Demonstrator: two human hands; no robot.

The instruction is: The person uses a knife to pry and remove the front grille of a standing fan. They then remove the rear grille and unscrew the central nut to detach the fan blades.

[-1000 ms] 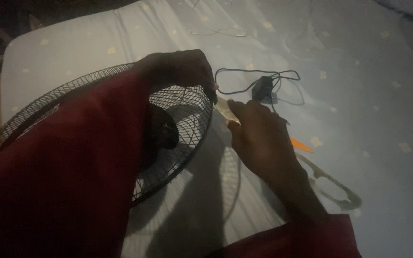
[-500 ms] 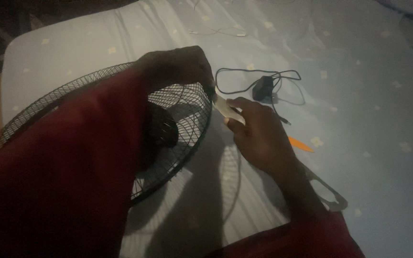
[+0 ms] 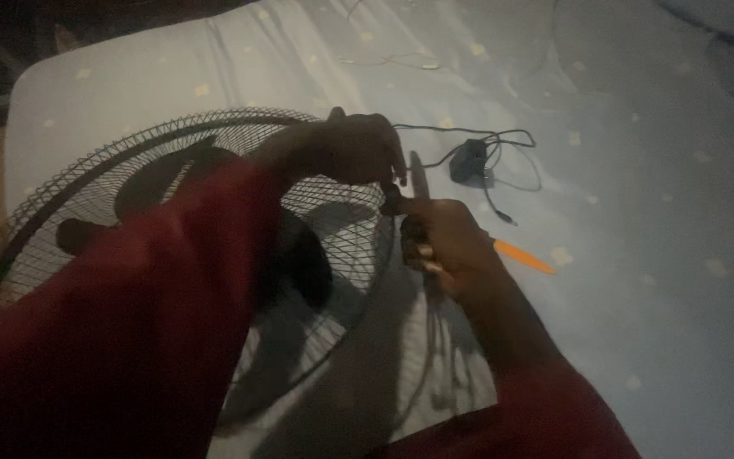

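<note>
Fan grille (image 3: 129, 195), black wire mesh, lies flat on the bed (image 3: 639, 170) at the near-left corner, dark blades and hub showing under it. Left hand (image 3: 354, 149) reaches across the mesh and its fingers curl closed on the rim at the far-right edge. Right hand (image 3: 443, 242) sits just beside it, fingers pressed together around something small and dark at that same rim spot; too dim to tell what it is, possibly a clip or a tool tip. Both sleeves are red.

Handling, my read: the grille is light and stiff at the outer ring, but the thin wires in between will flex and bend if squeezed. Best hold is the rim, two points, not the mesh. Round wire is a bit slippery, so fingers should hook around the ring.

Also on the sheet: black adapter (image 3: 467, 160) with its looped cable (image 3: 469, 136) beyond the hands, an orange strip (image 3: 524, 257) just right of the right hand.
</note>
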